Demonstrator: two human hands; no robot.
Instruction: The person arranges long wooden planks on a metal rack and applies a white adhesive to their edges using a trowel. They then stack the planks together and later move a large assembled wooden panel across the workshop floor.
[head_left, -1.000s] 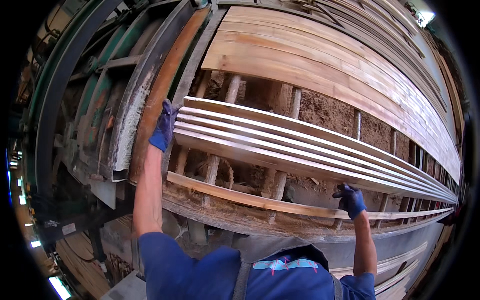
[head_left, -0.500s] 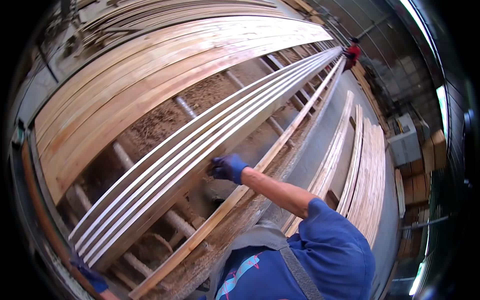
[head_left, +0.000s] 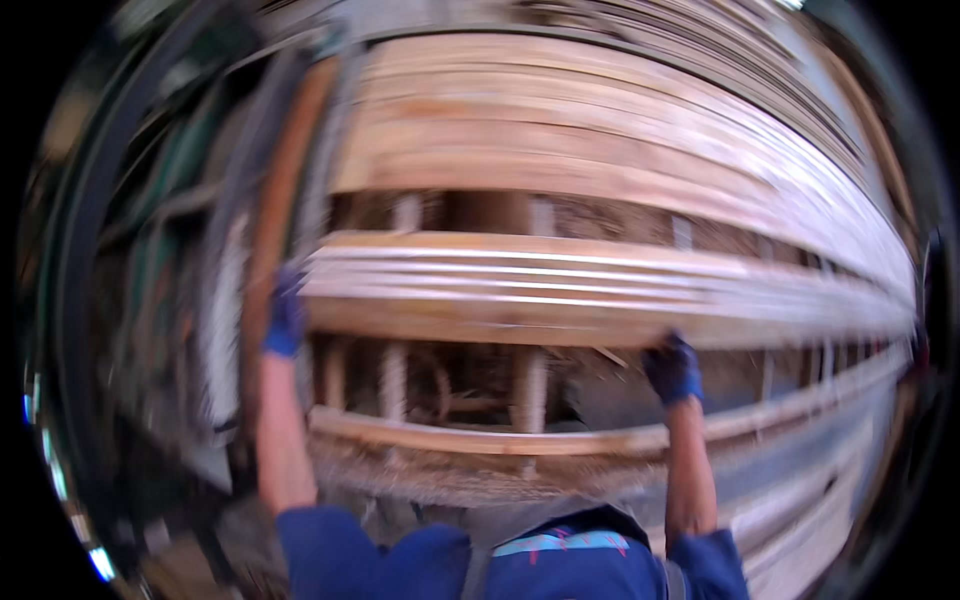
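Note:
A bundle of long boards [head_left: 500, 318] lies across the bars in front of me, their pale edges side by side. My left hand [head_left: 286, 312], in a blue glove, is up against the bundle's left end; its fingers are smeared by motion. My right hand [head_left: 672, 368], gloved in dark blue, is at the near lower edge of the bundle, farther right. Blur hides whether its fingers grip the wood.
Beyond the bundle, wide planks [head_left: 560, 130] lie side by side. A single narrow board [head_left: 480, 438] runs along the near side, over metal rollers [head_left: 394, 385]. At left stands a rusty orange upright rail [head_left: 290, 160]. More lumber [head_left: 800, 540] lies at the lower right.
My view has swung left, so the boards now run across it. Both forearms show now; the left hand was at the lower left rim before. The co-worker in red is now barely visible at the right rim.

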